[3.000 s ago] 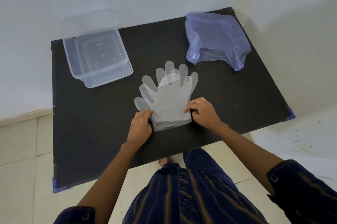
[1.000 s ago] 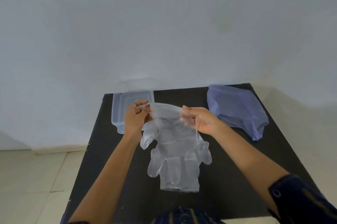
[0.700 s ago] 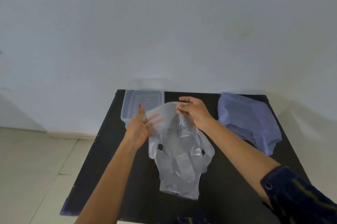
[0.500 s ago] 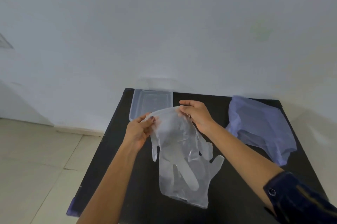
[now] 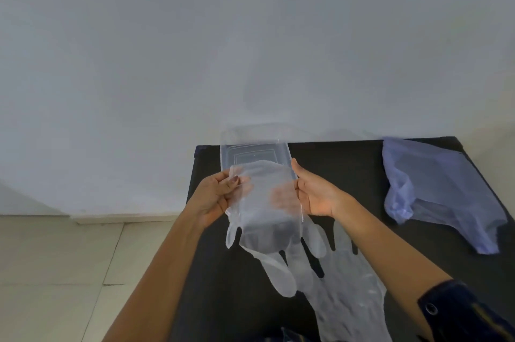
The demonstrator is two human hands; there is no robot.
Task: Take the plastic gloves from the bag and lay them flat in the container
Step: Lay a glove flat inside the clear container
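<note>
Your left hand (image 5: 216,197) pinches the cuff edge of the gloves (image 5: 267,210), thumb and fingers closed on the film. The gloves hang in the air just in front of the container (image 5: 255,152) at the table's (image 5: 348,169) far left, their fingers drooping down toward the table. Your right hand (image 5: 315,197) grips the other cuff edge, fingers seemingly curled behind the film, though it's blurry. The stuff is thin, limp and clingy, so keep both cuff corners taut and lower it in flat. The bag (image 5: 434,188) sits far right, apart.
</note>
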